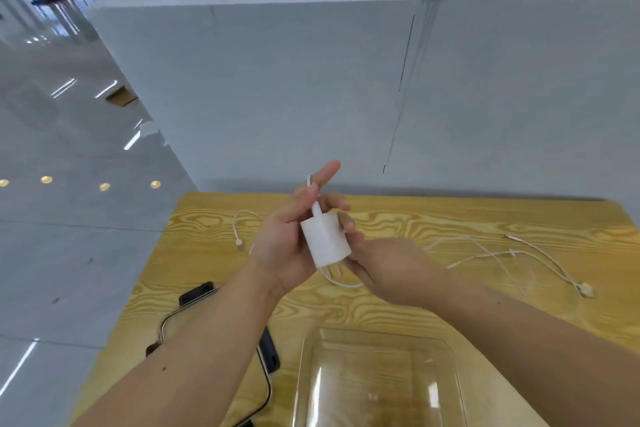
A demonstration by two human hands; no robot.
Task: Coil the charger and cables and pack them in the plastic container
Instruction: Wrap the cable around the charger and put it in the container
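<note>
Head view: held above the table [450,218], white charger [325,239] clasped between both hands, left hand [287,243] cupping its side, right hand [384,267] pinching its lower end, fingers [329,170] closed around block and lead. Looks light, rigid, smooth; best gripped by the flat sides. Loose cables [512,256] sprawled limp at right, apt to tangle. Clear plastic container [450,357] waiting empty, nearest the camera.
</note>
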